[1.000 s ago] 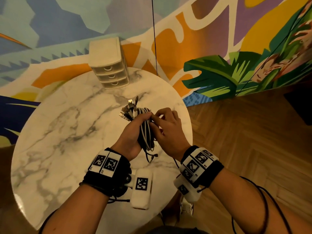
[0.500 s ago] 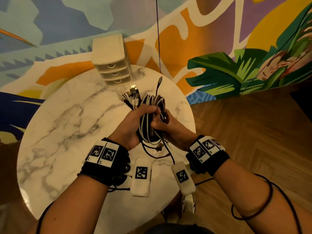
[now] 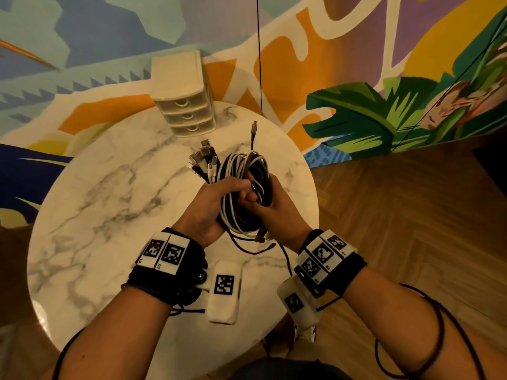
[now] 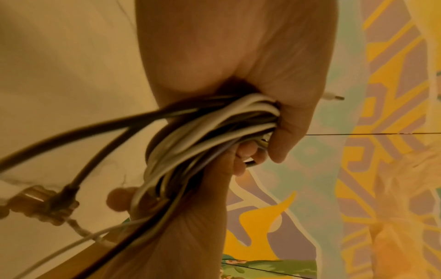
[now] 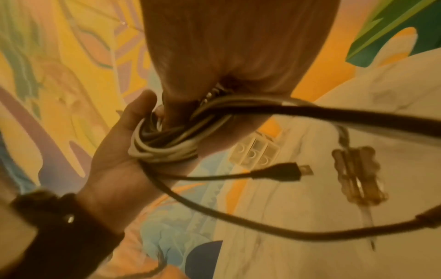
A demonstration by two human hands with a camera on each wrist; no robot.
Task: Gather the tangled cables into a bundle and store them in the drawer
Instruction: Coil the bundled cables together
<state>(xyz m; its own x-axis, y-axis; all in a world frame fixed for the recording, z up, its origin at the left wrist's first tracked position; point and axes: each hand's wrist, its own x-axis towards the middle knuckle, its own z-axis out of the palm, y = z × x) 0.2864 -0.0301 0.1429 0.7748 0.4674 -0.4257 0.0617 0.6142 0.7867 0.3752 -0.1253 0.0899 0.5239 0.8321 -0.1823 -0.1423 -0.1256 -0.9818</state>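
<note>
While held above the table (image 3: 109, 215), cables (image 3: 244, 171) sit between both hands (image 3: 241, 198).

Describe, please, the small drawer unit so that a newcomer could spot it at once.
Start from the round white marble table before the painted wall. At its far edge stands a small cream plastic drawer unit, beyond the held cable bundle. It alone is boxy, with three stacked drawers, all shut, each with a curved handle.
</note>
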